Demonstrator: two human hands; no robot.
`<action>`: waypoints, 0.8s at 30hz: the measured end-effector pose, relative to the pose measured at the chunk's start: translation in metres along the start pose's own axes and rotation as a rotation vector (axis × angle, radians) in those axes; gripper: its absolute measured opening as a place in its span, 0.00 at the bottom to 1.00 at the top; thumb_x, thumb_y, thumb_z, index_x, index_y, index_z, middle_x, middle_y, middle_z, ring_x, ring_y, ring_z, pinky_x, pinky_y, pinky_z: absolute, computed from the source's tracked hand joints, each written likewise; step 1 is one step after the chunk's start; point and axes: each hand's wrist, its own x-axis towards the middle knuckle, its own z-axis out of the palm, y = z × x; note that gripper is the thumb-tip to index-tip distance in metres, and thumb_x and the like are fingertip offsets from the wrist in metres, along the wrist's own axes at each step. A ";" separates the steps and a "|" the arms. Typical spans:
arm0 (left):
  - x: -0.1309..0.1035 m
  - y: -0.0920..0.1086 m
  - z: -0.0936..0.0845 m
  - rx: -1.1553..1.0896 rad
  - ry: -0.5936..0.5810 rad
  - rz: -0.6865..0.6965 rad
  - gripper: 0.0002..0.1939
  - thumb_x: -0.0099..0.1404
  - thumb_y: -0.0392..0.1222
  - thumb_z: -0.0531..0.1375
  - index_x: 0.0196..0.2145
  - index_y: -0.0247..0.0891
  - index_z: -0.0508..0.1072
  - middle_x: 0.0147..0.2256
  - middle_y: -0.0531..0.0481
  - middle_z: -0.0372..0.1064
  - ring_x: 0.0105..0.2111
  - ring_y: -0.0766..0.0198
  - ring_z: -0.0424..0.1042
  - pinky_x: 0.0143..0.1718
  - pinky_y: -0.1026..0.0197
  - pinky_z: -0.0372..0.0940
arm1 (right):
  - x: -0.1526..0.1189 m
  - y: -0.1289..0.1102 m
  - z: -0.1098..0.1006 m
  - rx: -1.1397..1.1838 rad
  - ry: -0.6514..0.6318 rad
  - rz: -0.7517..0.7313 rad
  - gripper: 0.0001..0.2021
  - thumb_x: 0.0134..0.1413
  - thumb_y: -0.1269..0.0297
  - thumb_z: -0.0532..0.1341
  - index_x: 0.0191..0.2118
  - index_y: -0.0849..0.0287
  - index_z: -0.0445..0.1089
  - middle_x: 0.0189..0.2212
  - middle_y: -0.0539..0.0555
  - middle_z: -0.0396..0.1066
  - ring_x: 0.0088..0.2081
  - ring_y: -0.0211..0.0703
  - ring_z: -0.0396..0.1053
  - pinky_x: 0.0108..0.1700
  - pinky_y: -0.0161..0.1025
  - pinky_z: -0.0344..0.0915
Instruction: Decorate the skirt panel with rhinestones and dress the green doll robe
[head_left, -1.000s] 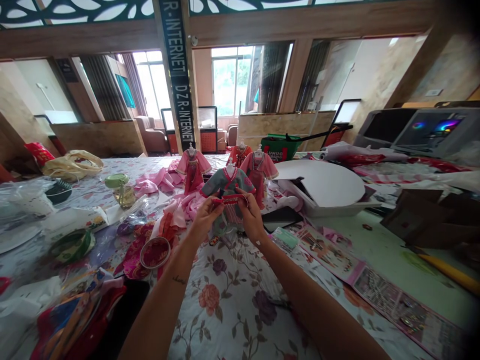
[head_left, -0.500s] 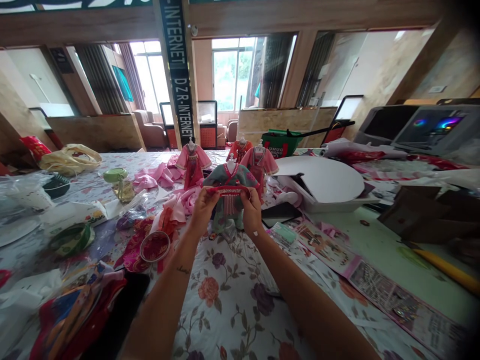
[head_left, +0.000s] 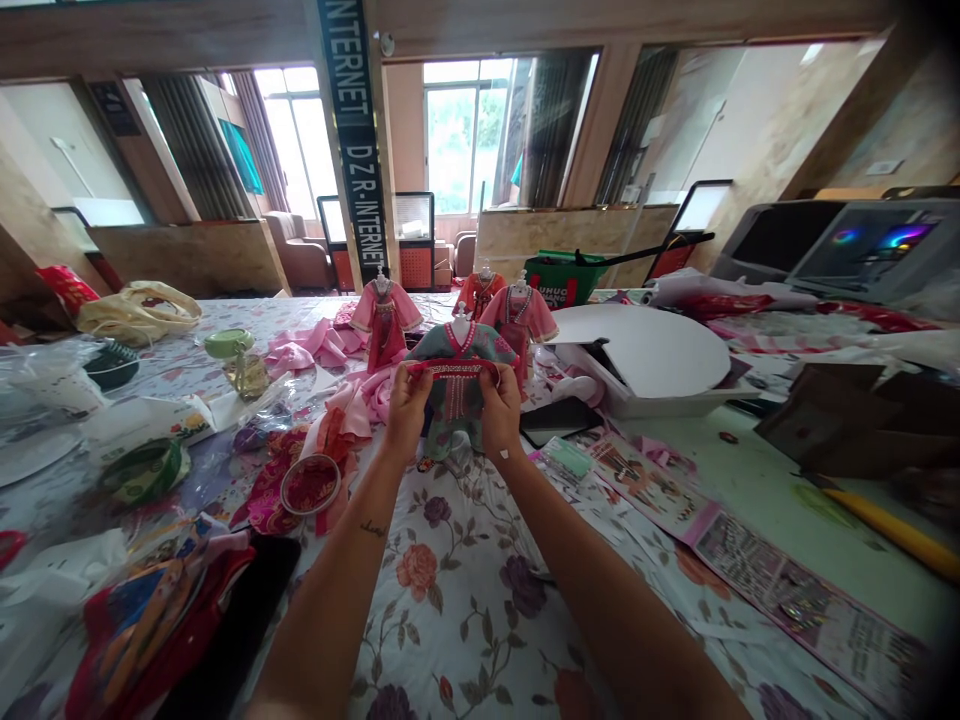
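My left hand and my right hand pinch the two ends of a red beaded band, stretched level between them. Rows of small pale beads run along it, with thin strands hanging below. Right behind the band stands a small grey-green doll robe with a pink collar, on a headless white stand; the band crosses its chest. Whether the band touches the robe I cannot tell. Further back are a pink doll dress on the left, another pink one on the right and an orange one between.
Pink and red fabric scraps and a clear round tub lie to the left. A black phone, a white round board and printed bead packets lie right. A dark slab sits front left.
The band appears slightly higher and flatter across the robe, and both hands have shifted up a little in view. Both hands keep their hold.
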 end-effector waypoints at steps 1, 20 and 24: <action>0.000 -0.001 0.000 0.000 0.006 0.002 0.10 0.61 0.48 0.60 0.33 0.41 0.66 0.32 0.55 0.65 0.34 0.67 0.65 0.39 0.65 0.61 | 0.001 -0.001 0.000 0.003 0.001 0.000 0.11 0.56 0.53 0.52 0.34 0.55 0.60 0.29 0.49 0.61 0.32 0.40 0.59 0.36 0.35 0.58; -0.002 -0.013 0.012 0.112 0.251 0.074 0.07 0.60 0.43 0.60 0.33 0.39 0.65 0.29 0.54 0.66 0.30 0.67 0.66 0.34 0.66 0.61 | 0.009 0.010 0.010 0.198 0.092 0.020 0.10 0.51 0.55 0.59 0.30 0.56 0.61 0.24 0.45 0.57 0.27 0.37 0.54 0.32 0.34 0.54; 0.000 -0.009 0.018 0.137 0.303 0.091 0.08 0.59 0.42 0.60 0.29 0.39 0.64 0.27 0.56 0.63 0.27 0.68 0.64 0.31 0.67 0.59 | 0.012 0.011 0.011 0.237 0.112 0.052 0.11 0.49 0.55 0.60 0.30 0.56 0.63 0.23 0.44 0.58 0.27 0.36 0.56 0.32 0.34 0.56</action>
